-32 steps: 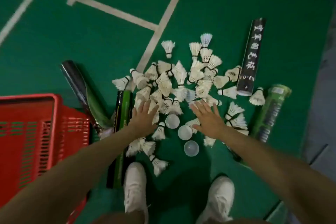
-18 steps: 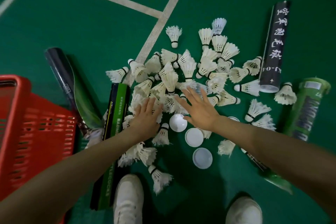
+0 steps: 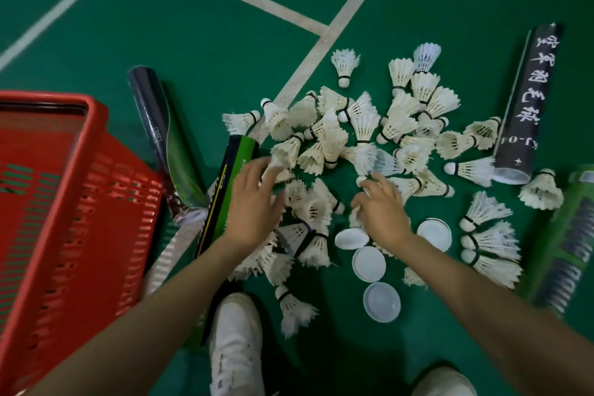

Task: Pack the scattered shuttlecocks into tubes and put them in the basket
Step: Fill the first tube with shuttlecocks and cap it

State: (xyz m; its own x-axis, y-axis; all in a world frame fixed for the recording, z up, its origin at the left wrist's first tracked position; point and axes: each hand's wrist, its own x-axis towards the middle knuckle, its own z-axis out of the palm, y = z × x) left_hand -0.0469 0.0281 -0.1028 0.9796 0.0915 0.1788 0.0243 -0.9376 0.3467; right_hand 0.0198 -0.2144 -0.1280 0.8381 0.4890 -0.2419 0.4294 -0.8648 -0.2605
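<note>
Head view is showing shuttlecocks (image 3: 331,138) lying at twelve o'clock from the left hand (image 3: 254,202), spread wide, and the right hand (image 3: 382,212), grip unclear.

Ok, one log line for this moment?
left grip: open, touching white feather shuttlecocks | right grip: curled over pile, hold unclear | black cardboard tube: lying flat | red plastic basket: at left
</note>
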